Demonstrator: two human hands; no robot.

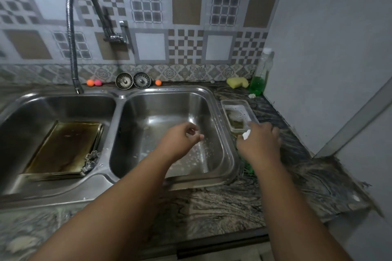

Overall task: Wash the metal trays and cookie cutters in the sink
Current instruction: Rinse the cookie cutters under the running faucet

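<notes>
Stained metal trays [63,148] lie stacked flat in the left basin of the steel double sink [118,99]. Fluted metal cookie cutters [91,160] sit at the trays' front right corner. My left hand [182,136] hovers over the wet right basin [169,112] with its fingers loosely curled and nothing visible in them. Just right of the sink rim, my right hand [259,141] grips a green bottle [247,166] with a white cap, standing on the counter. Most of that bottle is hidden under the hand.
A flexible faucet [72,38] hangs over the left basin. Two sink strainers [124,81] and small coloured balls [90,82] line the back ledge. A clear plastic container [237,112], a yellow sponge [236,82] and a clear bottle of green liquid [259,78] stand by the right wall.
</notes>
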